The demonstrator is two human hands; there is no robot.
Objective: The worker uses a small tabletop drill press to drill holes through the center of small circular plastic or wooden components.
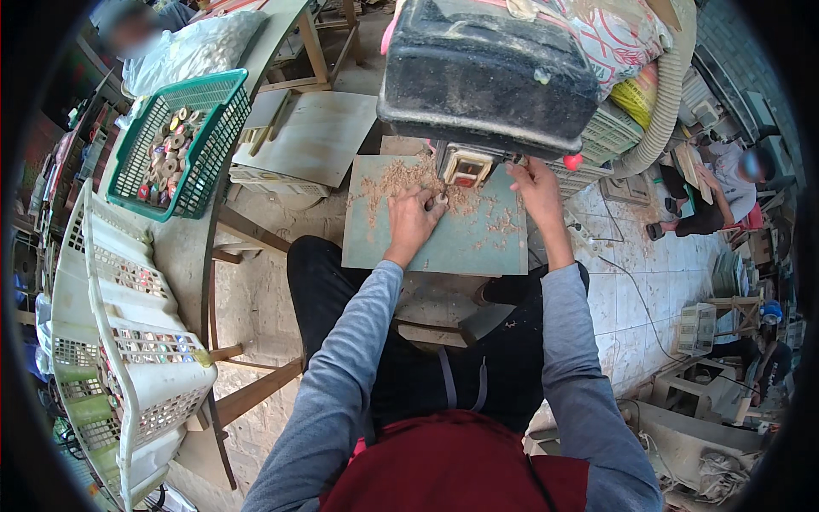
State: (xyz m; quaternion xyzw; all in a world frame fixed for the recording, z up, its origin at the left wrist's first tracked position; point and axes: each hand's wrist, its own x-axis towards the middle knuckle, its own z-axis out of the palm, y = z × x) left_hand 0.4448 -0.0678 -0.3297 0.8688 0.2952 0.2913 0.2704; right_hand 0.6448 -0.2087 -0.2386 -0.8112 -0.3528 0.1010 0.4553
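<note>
In front of me stands a black bench drill press (pixel 490 81) with a dusty housing and a switch box on its front. My left hand (pixel 410 224) rests on the grey-green board (pixel 392 256) under it, fingers closed around a small pale round piece (pixel 440 200) below the head. Wood shavings (pixel 388 186) lie heaped around those fingers. To the right of the switch box (pixel 465 171), my right hand (pixel 537 198) is closed on a lever at the machine's side. A red knob (pixel 572 160) sticks out just beyond it. The drill bit itself is hard to see.
On the left table (pixel 223 175), a green basket (pixel 226 90) holds several small round pieces. White crates (pixel 162 384) stand nearer me. A ribbed hose (pixel 661 136) and stacked bags rise behind the machine. A cable (pixel 636 294) crosses the tiled floor; another person (pixel 725 192) sits far right.
</note>
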